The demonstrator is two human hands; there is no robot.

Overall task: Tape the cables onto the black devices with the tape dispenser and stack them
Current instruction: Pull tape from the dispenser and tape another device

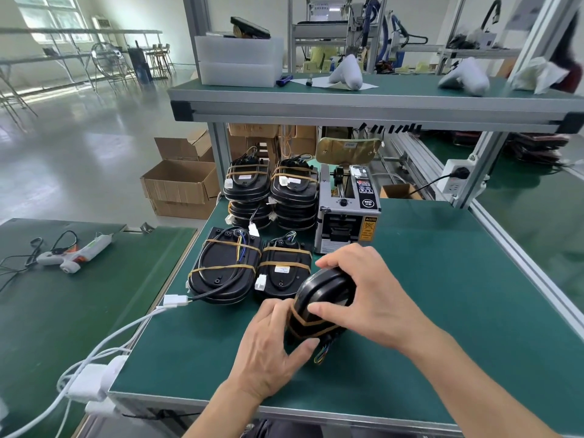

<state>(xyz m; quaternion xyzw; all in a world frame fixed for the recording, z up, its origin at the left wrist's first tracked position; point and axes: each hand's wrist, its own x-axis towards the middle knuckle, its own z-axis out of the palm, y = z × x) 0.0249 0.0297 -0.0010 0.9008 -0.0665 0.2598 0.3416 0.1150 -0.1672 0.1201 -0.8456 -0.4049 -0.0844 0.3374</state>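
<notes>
At mid-frame stood two stacks of taped black plastic devices [271,191], two lay flat [249,268], and one sat in two hands [319,314]; one grey tape dispenser [347,210] stood beside them.

The flat workbench mat [426,327] is dark green. The rounded plastic devices [221,273] are glossy black, crossed by tan tape strips [286,250]; white connectors [174,300] end their black cables. The boxy metal tape dispenser [347,213] is silver-grey with a yellow warning label [368,230]. The corrugated cardboard boxes [180,181] are plain brown.
</notes>
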